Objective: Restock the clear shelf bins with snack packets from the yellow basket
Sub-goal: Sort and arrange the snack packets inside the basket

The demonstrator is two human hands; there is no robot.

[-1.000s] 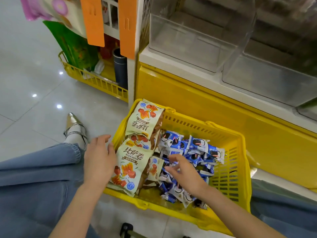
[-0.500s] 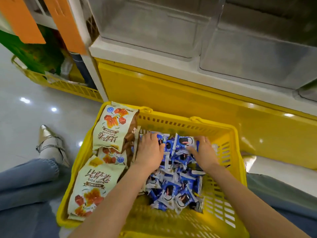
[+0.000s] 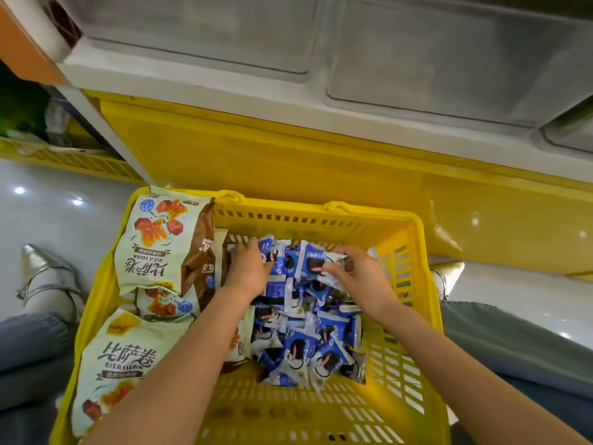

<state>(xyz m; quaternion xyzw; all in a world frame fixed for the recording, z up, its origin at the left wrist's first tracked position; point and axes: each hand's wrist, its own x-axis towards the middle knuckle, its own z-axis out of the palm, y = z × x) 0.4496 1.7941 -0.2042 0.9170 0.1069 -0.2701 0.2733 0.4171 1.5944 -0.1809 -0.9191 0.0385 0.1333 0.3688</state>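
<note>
Reaching forward from the bottom of the view, two bare forearms stretch over the yellow basket, which sits on the glossy floor between the person's knees in blue jeans. Along the basket's left side lie large cream snack bags printed with red cubes, one nearest the camera and others stacked farther along, the farthest leaning against the basket's far left corner. A heap of small blue-and-white snack packets fills the middle of the basket, with bare lattice floor showing nearer the camera.

At the far end of that heap, the left hand rests palm down, its fingers curled onto the packets just beside the brown edge of a large bag; whether it has actually closed on any packet cannot be told. The right hand is near the basket's right wall, its fingers bent and pinching the white edge of one blue-and-white packet that lies on top of the heap between the two hands.

A silver pointed shoe stands on the floor to the left of the basket. Beyond the basket rises the yellow base panel of the shelf unit, topped by a white ledge. On it stand the clear shelf bins, side by side, their contents unreadable through the blur.
</note>
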